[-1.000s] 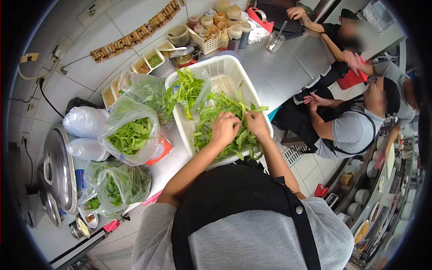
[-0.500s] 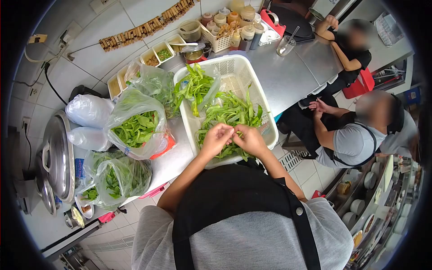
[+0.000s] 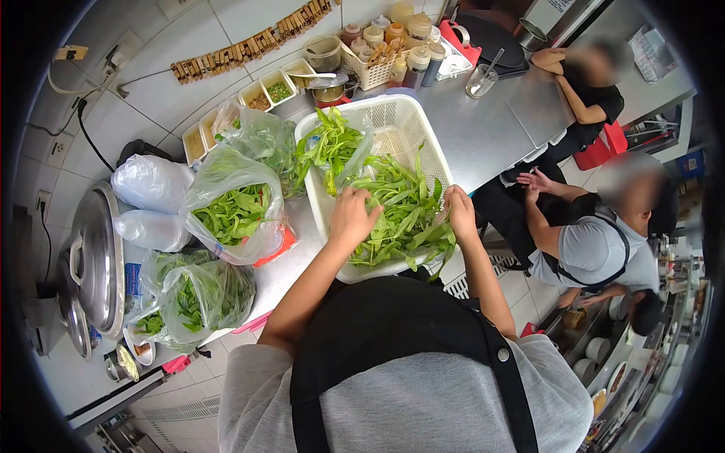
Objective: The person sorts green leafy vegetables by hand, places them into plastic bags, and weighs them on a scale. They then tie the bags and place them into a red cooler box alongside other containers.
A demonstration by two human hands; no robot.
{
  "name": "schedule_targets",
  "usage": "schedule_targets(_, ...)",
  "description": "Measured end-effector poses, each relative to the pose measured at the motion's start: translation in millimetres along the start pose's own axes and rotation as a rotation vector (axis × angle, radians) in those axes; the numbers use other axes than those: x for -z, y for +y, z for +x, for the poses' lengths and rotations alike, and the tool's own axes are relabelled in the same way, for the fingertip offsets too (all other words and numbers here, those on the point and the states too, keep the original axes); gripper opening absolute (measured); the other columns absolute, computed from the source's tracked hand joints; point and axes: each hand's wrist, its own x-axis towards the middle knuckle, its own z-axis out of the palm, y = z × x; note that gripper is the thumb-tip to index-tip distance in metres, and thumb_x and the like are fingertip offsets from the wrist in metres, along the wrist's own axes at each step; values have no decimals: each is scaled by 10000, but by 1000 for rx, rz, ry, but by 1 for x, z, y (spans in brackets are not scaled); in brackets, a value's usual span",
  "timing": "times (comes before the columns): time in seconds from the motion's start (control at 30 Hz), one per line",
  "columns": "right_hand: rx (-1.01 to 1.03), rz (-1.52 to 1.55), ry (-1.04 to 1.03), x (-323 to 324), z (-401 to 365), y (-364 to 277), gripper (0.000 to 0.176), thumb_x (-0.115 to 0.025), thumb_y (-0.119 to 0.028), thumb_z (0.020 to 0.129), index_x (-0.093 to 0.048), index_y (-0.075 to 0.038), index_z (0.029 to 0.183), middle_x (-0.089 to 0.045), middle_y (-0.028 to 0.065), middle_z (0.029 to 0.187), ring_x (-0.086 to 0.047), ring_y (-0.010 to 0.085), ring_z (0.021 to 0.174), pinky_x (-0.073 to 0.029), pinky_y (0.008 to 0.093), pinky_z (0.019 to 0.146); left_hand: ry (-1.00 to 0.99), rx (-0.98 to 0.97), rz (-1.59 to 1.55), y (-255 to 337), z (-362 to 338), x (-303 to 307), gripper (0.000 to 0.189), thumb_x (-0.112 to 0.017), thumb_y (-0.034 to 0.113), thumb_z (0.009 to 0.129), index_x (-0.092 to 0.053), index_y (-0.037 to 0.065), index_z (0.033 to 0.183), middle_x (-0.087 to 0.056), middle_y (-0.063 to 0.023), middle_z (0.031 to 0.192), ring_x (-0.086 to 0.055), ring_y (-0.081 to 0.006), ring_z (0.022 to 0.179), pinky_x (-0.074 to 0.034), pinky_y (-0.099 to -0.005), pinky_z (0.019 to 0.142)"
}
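A white plastic basket (image 3: pixel 418 121) stands on the metal counter with a heap of long-leafed greens (image 3: pixel 396 208) inside. My left hand (image 3: pixel 353 219) rests at the left side of this heap, its fingers apart and touching the leaves. At the basket's right rim, my right hand (image 3: pixel 460 215) is closed, with leaves and stems hanging just below it. Its fingers partly hide what it grips. An open plastic bag (image 3: pixel 361 155) with more greens lies at the basket's upper left corner.
Left of the basket are bags of greens (image 3: pixel 234 208), tied white bags (image 3: pixel 151 181) and a large metal lid (image 3: pixel 98 260). Sauce bottles (image 3: pixel 418 59) and a glass (image 3: pixel 480 81) stand farther back. Co-workers (image 3: pixel 589 234) are on the right, one seated by the counter (image 3: pixel 498 124).
My hands were together above the greens and have parted. The left moved to the heap, the right to the basket's right rim. A co-worker's hands opened; another person appears at lower right.
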Motion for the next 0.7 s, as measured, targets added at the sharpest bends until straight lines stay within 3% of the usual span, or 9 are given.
schedule_targets(0.07,-14,-64,-33,0,1,-2,165,-424,-134,918,-466,-79,768,-429,-30,671,-392,61,583,-336,195,530,-222,356,72,-5,24,-24,243,-717,199,704,-616,55,871,-604,-147,883,-596,-318,816,-475,-400,779)
schedule_targets(0.17,-21,-80,-137,-9,-2,0,108,-461,-152,926,-488,-67,865,-452,-39,668,-390,50,600,-333,203,541,-334,420,-84,-15,39,-38,178,-689,179,735,-609,40,814,-628,-127,864,-595,-312,838,-472,-399,768)
schedule_targets(0.2,-12,-98,-152,-11,-7,-6,89,-480,-142,913,-502,-61,881,-473,-32,679,-405,62,601,-346,215,552,-334,412,-86,-12,39,-34,178,-689,179,735,-609,40,814,-628,-127,864,-595,-312,838,-472,-399,768)
schedule_targets(0.3,7,-365,-48,-13,-16,-20,93,-542,-142,882,-531,-51,871,-512,-27,707,-441,64,636,-372,217,586,-50,-16,-328,2,31,-3,116,-615,137,817,-588,25,813,-639,-102,885,-605,-270,841,-484,-361,693)
schedule_targets(0.4,187,-390,-58,-22,-14,-29,122,-608,-148,841,-559,-38,858,-540,-21,728,-468,61,674,-394,223,613,-131,167,-738,12,24,20,109,-608,135,836,-577,33,858,-643,-66,896,-603,-185,812,-475,-310,679)
schedule_targets(0.53,220,-222,-113,-32,-13,-36,137,-624,-157,837,-594,-26,862,-562,-23,738,-475,53,689,-403,217,638,-225,186,-881,7,19,32,64,-574,78,872,-552,38,916,-614,-27,985,-517,-57,862,-430,-200,708)
schedule_targets(0.6,220,-192,-112,-35,-14,-43,142,-617,-163,844,-605,-26,877,-564,-26,728,-477,52,682,-401,212,642,-185,181,-942,7,16,31,79,-601,106,851,-573,48,896,-626,-28,953,-522,-62,813,-429,-215,679)
schedule_targets(0.67,-124,-9,-175,-36,-16,-50,155,-601,-177,860,-619,-23,864,-566,-31,708,-481,52,670,-402,207,647,-144,176,-1004,9,10,33,95,-628,134,830,-595,57,875,-638,-29,922,-526,-67,764,-428,-231,649)
schedule_targets(0.7,-125,-10,-178,-37,-17,-49,155,-601,-177,860,-619,-23,864,-566,-31,708,-481,52,670,-402,207,647,-217,67,-878,12,6,39,93,-644,139,817,-608,59,850,-637,-24,915,-522,-61,758,-422,-229,653)
